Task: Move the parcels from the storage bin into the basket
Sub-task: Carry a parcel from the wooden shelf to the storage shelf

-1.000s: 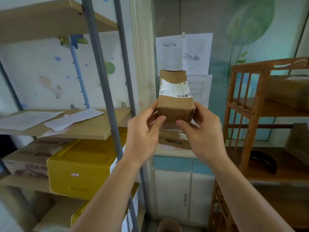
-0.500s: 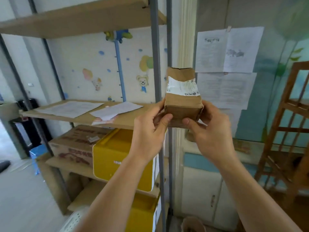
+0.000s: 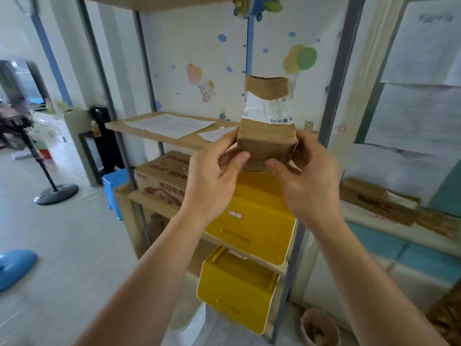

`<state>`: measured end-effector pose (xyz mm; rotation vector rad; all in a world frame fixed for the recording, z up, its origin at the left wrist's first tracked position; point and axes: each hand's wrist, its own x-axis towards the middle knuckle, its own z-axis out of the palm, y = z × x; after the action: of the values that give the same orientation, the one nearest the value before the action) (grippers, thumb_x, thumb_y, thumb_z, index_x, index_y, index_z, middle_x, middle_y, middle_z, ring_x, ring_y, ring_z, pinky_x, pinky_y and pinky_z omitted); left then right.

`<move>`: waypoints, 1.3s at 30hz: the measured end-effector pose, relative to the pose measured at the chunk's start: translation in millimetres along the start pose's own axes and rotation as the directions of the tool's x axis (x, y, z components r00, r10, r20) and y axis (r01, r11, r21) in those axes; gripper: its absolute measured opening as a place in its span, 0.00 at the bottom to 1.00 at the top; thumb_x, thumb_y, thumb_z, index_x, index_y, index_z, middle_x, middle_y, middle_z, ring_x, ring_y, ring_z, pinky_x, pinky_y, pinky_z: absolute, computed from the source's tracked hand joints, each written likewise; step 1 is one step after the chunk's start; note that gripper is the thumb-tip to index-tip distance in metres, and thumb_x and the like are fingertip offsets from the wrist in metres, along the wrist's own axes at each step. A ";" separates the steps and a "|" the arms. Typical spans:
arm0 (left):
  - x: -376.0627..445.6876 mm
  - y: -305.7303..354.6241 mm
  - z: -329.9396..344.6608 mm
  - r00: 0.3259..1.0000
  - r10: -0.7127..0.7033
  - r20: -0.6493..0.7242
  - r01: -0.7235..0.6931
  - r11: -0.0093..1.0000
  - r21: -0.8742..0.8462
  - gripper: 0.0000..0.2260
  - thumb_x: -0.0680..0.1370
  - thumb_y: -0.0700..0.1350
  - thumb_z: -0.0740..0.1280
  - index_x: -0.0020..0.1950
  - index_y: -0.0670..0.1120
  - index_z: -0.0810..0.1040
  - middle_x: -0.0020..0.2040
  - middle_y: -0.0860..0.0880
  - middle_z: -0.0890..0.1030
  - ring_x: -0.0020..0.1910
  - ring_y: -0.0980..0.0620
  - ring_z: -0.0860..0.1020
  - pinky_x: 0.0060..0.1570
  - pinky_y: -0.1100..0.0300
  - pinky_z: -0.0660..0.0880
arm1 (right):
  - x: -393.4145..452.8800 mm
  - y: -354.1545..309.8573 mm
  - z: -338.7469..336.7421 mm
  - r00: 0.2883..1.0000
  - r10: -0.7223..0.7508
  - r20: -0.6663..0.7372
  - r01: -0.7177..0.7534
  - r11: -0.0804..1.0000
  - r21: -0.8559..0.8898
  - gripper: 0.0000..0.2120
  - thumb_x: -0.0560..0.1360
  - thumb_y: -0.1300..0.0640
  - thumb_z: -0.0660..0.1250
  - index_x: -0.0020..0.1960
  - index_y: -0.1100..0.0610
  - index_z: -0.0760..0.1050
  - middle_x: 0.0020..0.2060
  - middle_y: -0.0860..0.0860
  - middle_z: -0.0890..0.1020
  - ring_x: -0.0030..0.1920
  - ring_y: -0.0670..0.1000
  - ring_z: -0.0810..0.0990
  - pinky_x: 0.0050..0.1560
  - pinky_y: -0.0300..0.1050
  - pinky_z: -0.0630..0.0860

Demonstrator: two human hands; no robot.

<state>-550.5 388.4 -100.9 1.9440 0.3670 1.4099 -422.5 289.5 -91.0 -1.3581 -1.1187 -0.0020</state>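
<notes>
I hold a small brown cardboard parcel (image 3: 267, 136) with a white shipping label upright at chest height, in front of the metal shelf rack. My left hand (image 3: 212, 181) grips its lower left side, thumb across the front. My right hand (image 3: 304, 181) grips the lower right side, thumb on the front bottom edge. Below the parcel, two yellow storage bins sit on the rack: the upper bin (image 3: 252, 221) and the lower bin (image 3: 237, 288). No basket is clearly in view; something white (image 3: 189, 323) at the rack's foot is mostly hidden by my left arm.
The rack's grey post (image 3: 334, 101) stands just right of the parcel. A printed cardboard box (image 3: 162, 176) sits left of the upper bin. Papers (image 3: 169, 124) lie on the shelf above. A blue stool (image 3: 114, 186) and a fan stand (image 3: 56, 193) are on the floor to the left.
The view has swung left: the wooden rack at the right has left the frame and the floor and doorway appear. Both hands keep the same hold on the parcel.
</notes>
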 end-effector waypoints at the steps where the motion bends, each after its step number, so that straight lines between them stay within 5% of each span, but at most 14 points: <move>1: 1.6 -5.4 -4.0 1.000 -0.014 -0.006 0.014 1.000 0.006 0.19 0.81 0.34 0.66 0.73 0.41 0.74 0.65 0.50 0.82 0.65 0.56 0.79 0.63 0.55 0.78 | 2.6 2.1 6.7 1.000 -0.003 0.008 0.002 1.000 0.011 0.27 0.73 0.63 0.76 0.70 0.51 0.74 0.56 0.40 0.81 0.59 0.40 0.80 0.58 0.41 0.81; 9: 22.5 -42.0 -10.8 0.995 -0.067 -0.077 0.071 0.997 0.041 0.19 0.81 0.34 0.66 0.73 0.40 0.74 0.65 0.49 0.82 0.65 0.57 0.79 0.62 0.59 0.78 | 38.1 33.2 38.3 0.996 0.004 0.089 -0.010 0.998 0.067 0.28 0.73 0.62 0.76 0.71 0.54 0.74 0.59 0.43 0.82 0.60 0.40 0.80 0.58 0.36 0.79; 16: 42.3 -63.2 -15.8 0.991 -0.059 -0.122 0.070 0.993 0.096 0.19 0.81 0.35 0.66 0.72 0.41 0.74 0.63 0.54 0.81 0.63 0.60 0.79 0.59 0.67 0.77 | 67.9 52.8 61.9 0.987 0.014 0.161 -0.034 0.992 0.121 0.29 0.73 0.62 0.76 0.72 0.52 0.74 0.61 0.42 0.82 0.62 0.42 0.80 0.60 0.45 0.81; 25: 50.5 -87.5 -28.6 0.987 -0.084 -0.135 0.102 0.986 0.129 0.19 0.81 0.34 0.66 0.72 0.43 0.75 0.64 0.51 0.82 0.64 0.57 0.80 0.62 0.60 0.77 | 81.5 72.9 88.3 0.975 -0.004 0.221 -0.036 0.984 0.174 0.29 0.73 0.63 0.76 0.72 0.53 0.74 0.61 0.43 0.82 0.61 0.42 0.80 0.61 0.43 0.80; 39: 79.7 -124.1 -51.4 0.981 -0.036 -0.193 0.060 0.990 0.124 0.19 0.80 0.32 0.66 0.71 0.39 0.75 0.62 0.51 0.83 0.61 0.60 0.81 0.55 0.69 0.77 | 113.9 82.5 131.0 0.972 -0.033 0.234 -0.028 0.968 0.251 0.27 0.72 0.67 0.76 0.67 0.47 0.76 0.57 0.39 0.83 0.60 0.39 0.80 0.59 0.40 0.80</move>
<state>-547.4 543.4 -119.3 1.8923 0.6041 1.5796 -396.7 479.3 -106.8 -1.1476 -1.2727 0.2995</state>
